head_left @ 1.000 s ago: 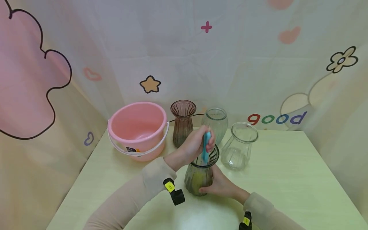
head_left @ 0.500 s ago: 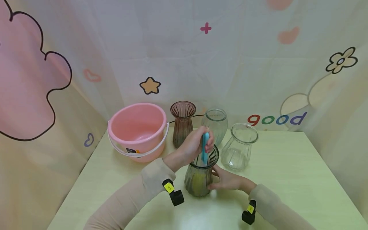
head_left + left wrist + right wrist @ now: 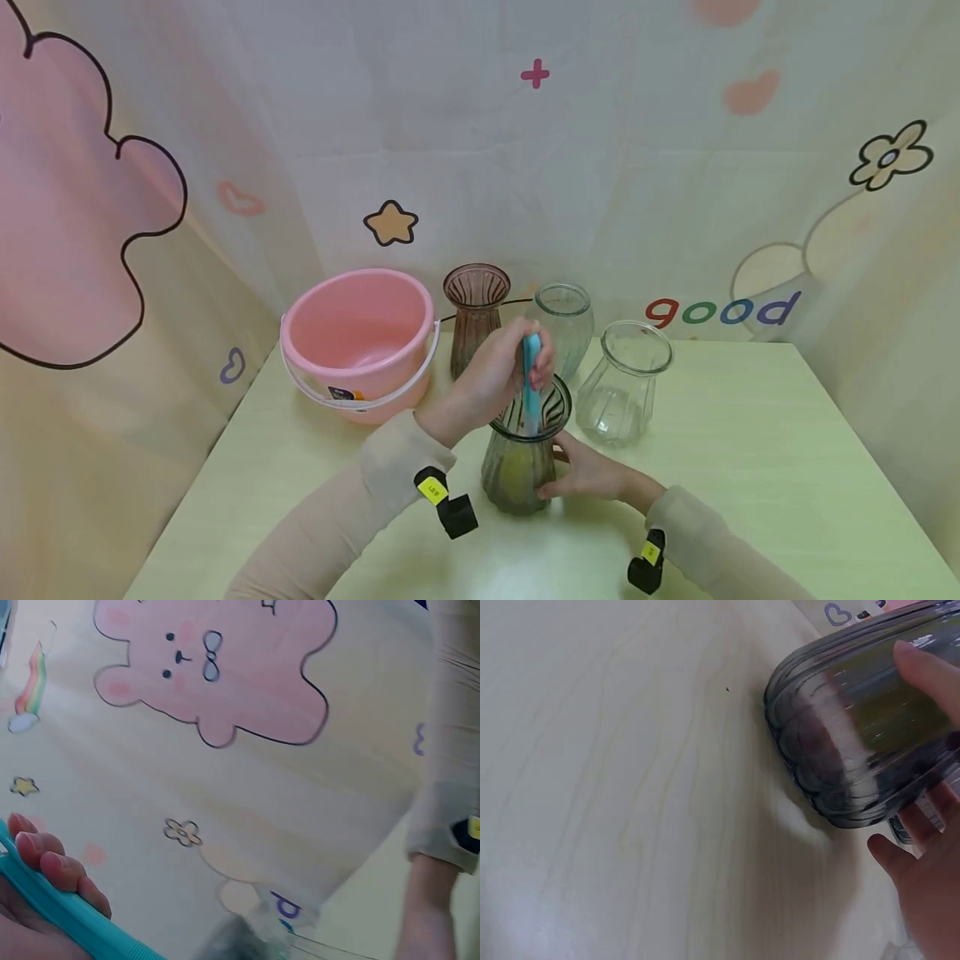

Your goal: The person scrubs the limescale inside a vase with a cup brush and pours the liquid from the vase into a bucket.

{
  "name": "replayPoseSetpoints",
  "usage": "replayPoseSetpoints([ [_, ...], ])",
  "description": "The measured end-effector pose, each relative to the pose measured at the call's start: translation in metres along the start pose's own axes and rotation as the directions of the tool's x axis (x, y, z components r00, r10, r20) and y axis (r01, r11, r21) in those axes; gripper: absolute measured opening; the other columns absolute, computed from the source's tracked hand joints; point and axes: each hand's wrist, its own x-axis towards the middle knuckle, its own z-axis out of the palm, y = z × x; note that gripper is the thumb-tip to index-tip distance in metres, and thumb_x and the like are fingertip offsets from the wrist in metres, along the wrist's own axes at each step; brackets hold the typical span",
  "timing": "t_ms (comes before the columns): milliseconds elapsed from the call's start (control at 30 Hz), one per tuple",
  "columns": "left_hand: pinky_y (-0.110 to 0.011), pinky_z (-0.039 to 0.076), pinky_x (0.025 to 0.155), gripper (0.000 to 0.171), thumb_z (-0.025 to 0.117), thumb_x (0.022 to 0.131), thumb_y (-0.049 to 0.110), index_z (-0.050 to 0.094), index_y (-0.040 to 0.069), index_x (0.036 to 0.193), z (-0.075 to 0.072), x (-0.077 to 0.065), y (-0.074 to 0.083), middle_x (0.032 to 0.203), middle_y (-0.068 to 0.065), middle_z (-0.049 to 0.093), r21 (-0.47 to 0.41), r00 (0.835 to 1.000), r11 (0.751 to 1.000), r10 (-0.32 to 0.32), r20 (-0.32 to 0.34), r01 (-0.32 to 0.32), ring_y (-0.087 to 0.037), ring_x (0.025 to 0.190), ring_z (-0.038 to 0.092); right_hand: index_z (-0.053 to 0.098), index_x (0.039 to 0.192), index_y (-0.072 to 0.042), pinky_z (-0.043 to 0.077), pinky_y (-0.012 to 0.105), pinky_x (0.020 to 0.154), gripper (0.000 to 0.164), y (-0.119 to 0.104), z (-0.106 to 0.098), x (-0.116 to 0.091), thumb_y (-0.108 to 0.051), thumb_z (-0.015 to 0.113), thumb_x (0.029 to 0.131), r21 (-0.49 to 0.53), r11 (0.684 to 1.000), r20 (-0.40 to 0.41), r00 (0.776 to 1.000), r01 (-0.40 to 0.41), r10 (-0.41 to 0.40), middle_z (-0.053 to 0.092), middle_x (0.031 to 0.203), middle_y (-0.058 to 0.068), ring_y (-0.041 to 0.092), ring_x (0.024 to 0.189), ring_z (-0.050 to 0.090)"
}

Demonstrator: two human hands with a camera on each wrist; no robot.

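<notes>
A ribbed grey glass vase stands upright on the table, with a dark round rim. My left hand grips the turquoise handle of a sponge brush above the vase's mouth, and the handle runs down inside. Through the glass shows the brush's yellow-green sponge head, blurred by the ribs. Low on the vase's right side, my right hand holds it; in the right wrist view its thumb lies along the glass. In the left wrist view, fingers curl around the turquoise handle.
A pink bucket with a white handle stands at the back left. Behind the grey vase are a purple-brown glass vase and a pale greenish one. A clear glass vase stands to its right. A printed curtain hangs behind the table.
My left hand with the brush has shifted slightly left and up. My right hand has slid a little rightward around the vase, its thumb now nearer the vase's edge.
</notes>
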Motion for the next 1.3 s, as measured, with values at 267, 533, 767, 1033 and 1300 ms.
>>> replayPoseSetpoints([
  [267,-0.026,0.031,0.053,0.04,0.024,0.092,0.017,0.04,0.008,0.056,0.009,0.006,0.047,0.051,0.0,0.035,0.005,0.997,0.997,0.082,0.008,-0.082,-0.015,0.048,0.031,0.009,0.146,-0.017,0.022,0.052,0.108,0.102,-0.003,0.007,-0.001,-0.02,0.077,0.071,0.015,1.0,-0.058,0.998,-0.018,0.018,0.016,0.15,0.006,0.03,0.138,0.018],
  [533,-0.025,0.03,0.053,0.041,0.023,0.093,0.016,0.04,0.008,0.057,0.013,0.005,0.058,0.051,0.0,0.035,-0.015,0.993,0.993,0.115,0.007,-0.115,-0.015,0.048,0.031,0.006,0.146,-0.017,0.024,0.051,0.107,0.103,-0.002,0.013,-0.003,-0.023,0.077,0.072,-0.001,0.998,-0.104,0.993,-0.056,0.055,0.019,0.149,0.01,0.032,0.137,0.021],
  [767,-0.025,0.029,0.052,0.041,0.024,0.093,0.016,0.039,0.01,0.055,0.007,0.005,0.037,0.051,0.001,0.034,-0.037,0.995,0.995,0.095,-0.013,-0.095,-0.015,0.048,0.028,0.014,0.143,-0.013,0.023,0.056,0.105,0.094,-0.004,0.013,-0.004,-0.021,0.076,0.073,-0.021,1.0,-0.123,0.992,-0.011,0.009,0.027,0.144,0.011,0.033,0.135,0.023],
  [1033,-0.026,0.031,0.055,0.039,0.024,0.092,0.018,0.039,0.007,0.058,-0.002,0.006,-0.015,0.054,0.0,0.036,-0.008,0.993,0.997,-0.079,-0.085,0.079,-0.014,0.051,0.032,0.017,0.142,-0.015,0.029,0.052,0.104,0.094,-0.006,0.013,-0.004,-0.017,0.078,0.07,-0.002,1.0,-0.16,0.987,0.016,-0.016,0.029,0.141,0.008,0.029,0.132,0.028],
  [1300,-0.026,0.031,0.056,0.037,0.027,0.09,0.021,0.039,0.008,0.059,0.001,0.004,-0.022,0.054,0.001,0.037,0.006,0.993,0.996,-0.091,-0.078,0.092,-0.014,0.052,0.033,0.017,0.142,-0.017,0.033,0.051,0.101,0.096,-0.001,0.016,-0.004,-0.018,0.08,0.069,-0.013,0.999,-0.184,0.982,0.029,-0.031,0.029,0.14,0.008,0.027,0.129,0.03],
])
